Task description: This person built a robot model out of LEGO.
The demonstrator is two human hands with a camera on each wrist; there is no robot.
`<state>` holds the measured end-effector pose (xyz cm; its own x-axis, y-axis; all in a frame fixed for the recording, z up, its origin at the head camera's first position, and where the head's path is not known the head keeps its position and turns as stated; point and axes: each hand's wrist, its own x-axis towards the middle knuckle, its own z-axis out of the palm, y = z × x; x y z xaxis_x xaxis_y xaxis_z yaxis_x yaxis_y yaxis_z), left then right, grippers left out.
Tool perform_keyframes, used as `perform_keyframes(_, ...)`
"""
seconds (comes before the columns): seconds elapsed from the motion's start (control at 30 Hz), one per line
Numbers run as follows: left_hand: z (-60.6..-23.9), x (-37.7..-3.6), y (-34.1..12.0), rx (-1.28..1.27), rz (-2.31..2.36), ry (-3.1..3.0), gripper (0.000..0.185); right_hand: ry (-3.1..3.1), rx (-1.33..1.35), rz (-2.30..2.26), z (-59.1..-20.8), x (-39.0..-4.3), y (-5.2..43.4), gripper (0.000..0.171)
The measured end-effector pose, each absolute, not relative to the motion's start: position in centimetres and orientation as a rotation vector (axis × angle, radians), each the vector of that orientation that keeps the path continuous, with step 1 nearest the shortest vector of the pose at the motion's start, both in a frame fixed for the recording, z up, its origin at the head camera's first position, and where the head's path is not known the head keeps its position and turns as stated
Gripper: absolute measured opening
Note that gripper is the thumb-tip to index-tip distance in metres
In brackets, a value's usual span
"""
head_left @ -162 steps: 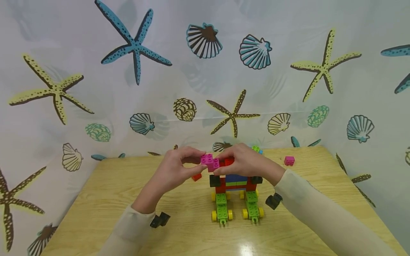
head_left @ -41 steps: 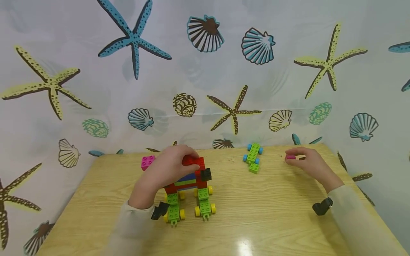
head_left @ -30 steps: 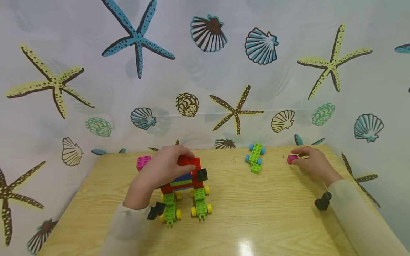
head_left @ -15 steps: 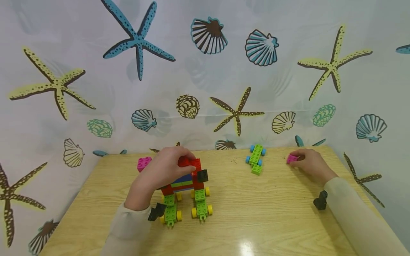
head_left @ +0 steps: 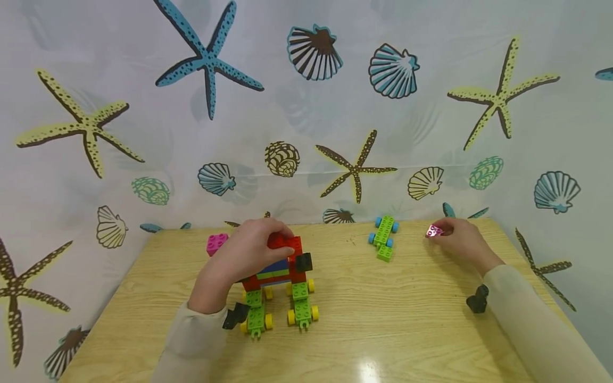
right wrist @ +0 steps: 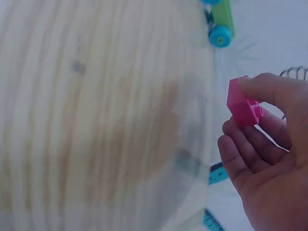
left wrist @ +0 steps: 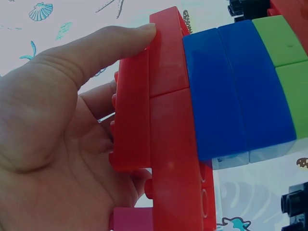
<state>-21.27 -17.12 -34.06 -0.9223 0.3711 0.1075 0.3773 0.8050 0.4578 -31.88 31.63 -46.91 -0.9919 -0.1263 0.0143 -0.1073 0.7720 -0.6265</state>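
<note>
Bright, even light; blurred wrist views

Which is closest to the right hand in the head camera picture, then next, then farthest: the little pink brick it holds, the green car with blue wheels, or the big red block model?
1. Little pink brick, pinched in the right hand.
2. Green car with blue wheels, to that hand's left.
3. Big red block model, far left, under the left hand.

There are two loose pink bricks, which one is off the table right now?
The small pink brick pinched in the right hand at the far right. The other pink brick rests on the table, behind the left hand.
</note>
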Motion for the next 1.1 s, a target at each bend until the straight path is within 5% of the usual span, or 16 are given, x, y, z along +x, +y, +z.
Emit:
perform_keyframes(0.7,-34.0,-21.3,-16.9,-0.599,-0.745,-2.990,0.027,2.628,-0.911,-1.344,-36.9,-26.6,13.2,0.038)
perform_keyframes(1.1,-34.0,-21.5,-17.1,-0.588,-0.744,-2.995,0.028,2.508,-1.080,-1.334,-36.2,-25.8,7.6,0.031)
